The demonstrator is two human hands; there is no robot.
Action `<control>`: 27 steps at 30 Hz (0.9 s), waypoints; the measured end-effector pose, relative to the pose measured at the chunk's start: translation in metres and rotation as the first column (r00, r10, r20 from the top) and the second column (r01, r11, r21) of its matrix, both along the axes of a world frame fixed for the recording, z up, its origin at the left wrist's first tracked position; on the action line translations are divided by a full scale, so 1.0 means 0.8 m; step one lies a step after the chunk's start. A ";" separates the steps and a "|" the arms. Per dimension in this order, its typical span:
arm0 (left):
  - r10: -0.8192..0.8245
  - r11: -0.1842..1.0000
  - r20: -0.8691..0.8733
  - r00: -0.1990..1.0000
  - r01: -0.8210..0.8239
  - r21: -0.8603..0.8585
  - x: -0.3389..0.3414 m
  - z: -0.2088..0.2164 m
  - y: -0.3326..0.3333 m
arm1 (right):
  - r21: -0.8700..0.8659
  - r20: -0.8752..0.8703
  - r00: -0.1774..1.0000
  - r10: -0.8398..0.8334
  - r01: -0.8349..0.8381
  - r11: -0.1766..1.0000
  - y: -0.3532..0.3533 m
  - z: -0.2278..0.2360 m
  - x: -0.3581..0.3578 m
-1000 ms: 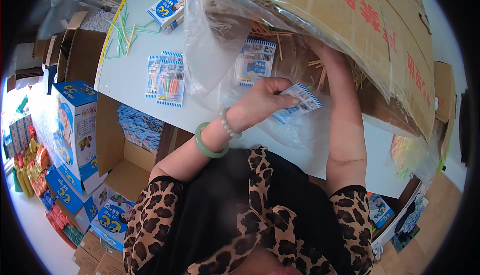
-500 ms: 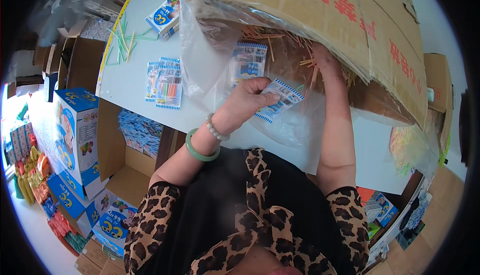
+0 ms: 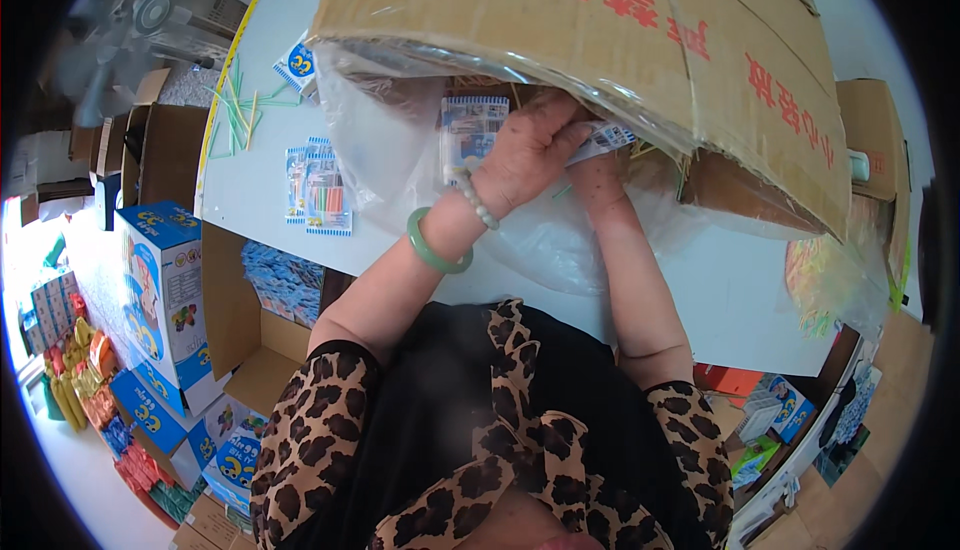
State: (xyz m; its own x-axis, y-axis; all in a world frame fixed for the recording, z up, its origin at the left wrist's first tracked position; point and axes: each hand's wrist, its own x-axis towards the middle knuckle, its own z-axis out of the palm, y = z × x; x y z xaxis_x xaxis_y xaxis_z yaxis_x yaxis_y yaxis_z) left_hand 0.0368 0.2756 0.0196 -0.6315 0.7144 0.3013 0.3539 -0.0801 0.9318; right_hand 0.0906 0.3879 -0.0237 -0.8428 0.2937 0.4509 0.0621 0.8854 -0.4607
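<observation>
Far left on the table [image 3: 255,185], loose straws [image 3: 240,122]; nearer, overlapping packets [image 3: 325,200]. Moving right, left hand [image 3: 530,148]: grip closed, pinching a blue-white packet [image 3: 608,138] at the carton [image 3: 590,45] mouth. Right hand [image 3: 600,182] just beside it, fingers hidden, can't tell its grip.

From my remote station I register a blue-and-white packet [image 3: 608,138], striped along its edge, at the left fingers [image 3: 570,136]. Above the fingers: a brown, red-lettered carton [image 3: 560,30]. Far left of them: pale green straws [image 3: 240,116] on the white desk [image 3: 745,295]. Below them: a green bangle [image 3: 428,251], leopard-print sleeves [image 3: 310,420], a black top [image 3: 425,400].
</observation>
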 end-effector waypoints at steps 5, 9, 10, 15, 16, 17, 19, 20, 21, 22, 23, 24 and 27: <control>-0.012 0.998 0.160 0.987 0.003 0.060 0.009 -0.012 -0.009 | -0.020 -0.013 0.999 -0.047 0.047 0.999 -0.002 -0.012 0.003; 0.088 0.980 0.497 0.863 -0.163 0.110 0.000 0.008 -0.028 | -0.562 -0.071 0.994 -0.085 0.030 0.827 -0.001 -0.011 0.006; 0.082 0.964 0.618 0.782 -0.219 0.148 -0.003 0.012 -0.033 | -0.680 0.003 0.997 -0.071 0.055 0.731 -0.001 -0.006 0.008; 0.073 0.984 0.668 0.741 -0.164 0.075 -0.005 0.010 -0.047 | -0.640 -0.044 0.999 -0.023 -0.011 0.768 0.000 -0.002 0.012; 0.059 0.982 0.689 0.722 -0.167 0.091 -0.002 0.011 -0.046 | -0.617 -0.059 0.998 -0.002 -0.035 0.786 0.001 -0.002 0.012; 0.045 0.980 0.710 0.702 -0.170 0.106 -0.001 0.012 -0.046 | -0.617 -0.059 0.998 0.000 -0.037 0.786 0.001 -0.001 0.012; 0.054 0.981 0.708 0.704 -0.172 0.095 -0.002 0.008 -0.047 | -0.201 -0.095 0.995 -0.044 0.024 0.979 0.001 -0.001 0.011; 0.063 0.982 0.706 0.706 -0.171 0.084 -0.002 0.006 -0.048 | -0.200 -0.094 0.995 -0.040 0.021 0.979 0.002 0.000 0.011; 0.064 0.981 0.706 0.705 -0.174 0.086 -0.003 0.004 -0.048 | -0.196 -0.030 0.998 -0.063 0.056 0.979 0.002 0.002 0.012; 0.080 0.981 0.715 0.695 -0.182 0.067 -0.003 0.002 -0.049 | -0.190 0.034 0.996 -0.087 0.092 0.978 0.003 0.003 0.012; 0.097 0.981 0.723 0.683 -0.190 0.048 -0.004 0.002 -0.049 | -0.188 0.034 0.996 -0.084 0.089 0.978 0.009 -0.002 0.014; 0.099 0.980 0.724 0.682 -0.193 0.048 -0.004 0.004 -0.049 | -0.286 0.095 0.992 -0.080 0.104 0.953 0.016 -0.009 0.017; 0.224 0.968 0.690 0.688 -0.240 -0.074 -0.007 0.009 -0.051 | -0.363 0.084 0.996 -0.039 0.067 0.929 0.024 -0.004 0.030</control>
State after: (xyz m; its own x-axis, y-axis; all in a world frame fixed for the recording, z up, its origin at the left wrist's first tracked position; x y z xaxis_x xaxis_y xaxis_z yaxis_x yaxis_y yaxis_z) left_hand 0.0314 0.2350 0.0265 -0.8126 0.5155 -0.2719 -0.3753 -0.1058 0.9208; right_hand 0.1147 0.4069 -0.0271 -0.8482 0.4715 0.2414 0.1505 0.6513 -0.7437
